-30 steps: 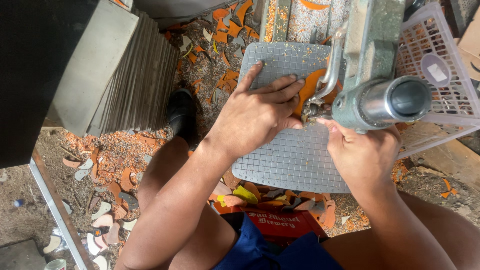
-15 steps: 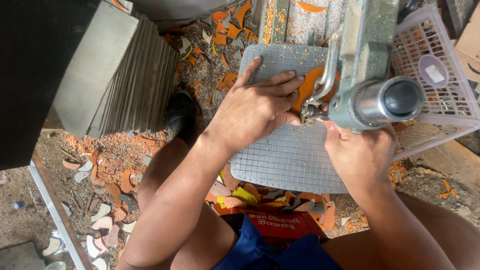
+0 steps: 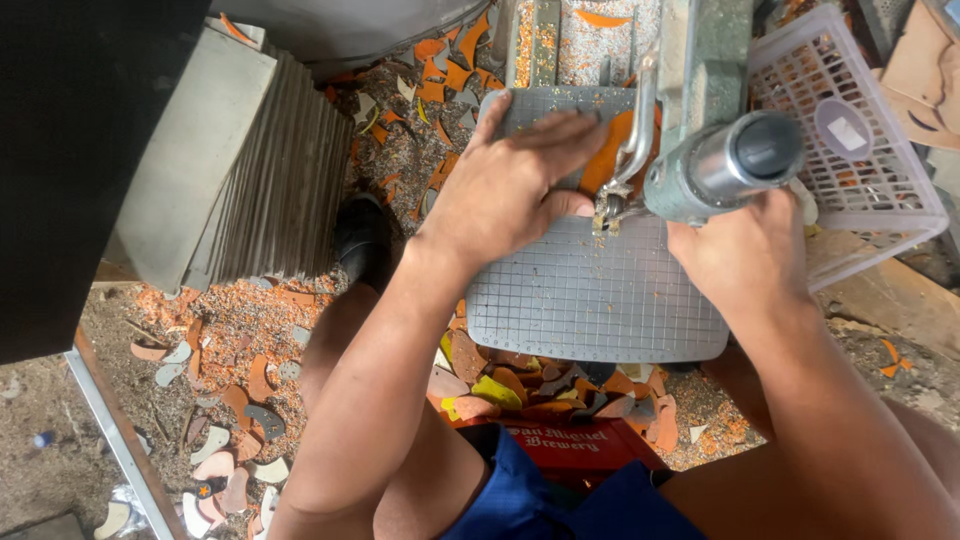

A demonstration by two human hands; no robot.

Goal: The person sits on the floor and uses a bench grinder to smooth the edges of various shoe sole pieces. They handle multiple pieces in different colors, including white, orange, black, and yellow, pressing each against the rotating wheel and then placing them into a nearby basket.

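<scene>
Seen nearest: blue cloth shorts (image 3: 520,500) and bare knees over a red plastic crate (image 3: 575,448), ringed by curved orange, grey and yellow offcuts (image 3: 500,385).

Just beyond, lay flat on the machine bed: a grey rubber sheet with a fine square grid (image 3: 600,300), near edge toward the body. Looked close to square, so long axis hard to call; appeared to run near to far, slightly tilted, far edge pointing into the machine's throat.

Pressed down on the sheet's far-left part: left hand (image 3: 510,190), palm flat, fingers spread wide, thumb tip just beside the thin saw blade (image 3: 608,212). Rested partly on an orange patch (image 3: 605,160) lying on the sheet.

Bore on the sheet's right edge: right hand (image 3: 750,255), back upward, fingers hidden past the machine, so could not tell whether closed on the edge or merely laid on it.

Hung over the sheet between the two hands: grey-green metal saw head with a bright steel cylinder (image 3: 735,160).

Judged as mid-cut, blade already inside the sheet, both hands steering. Any further feed called for slow, even pressure and for the left thumb kept clear of the blade.

Farther off: a black shoe (image 3: 362,240) to the left, a leaning stack of grey sheets (image 3: 250,170), and a white plastic mesh basket (image 3: 860,150) to the right.
</scene>
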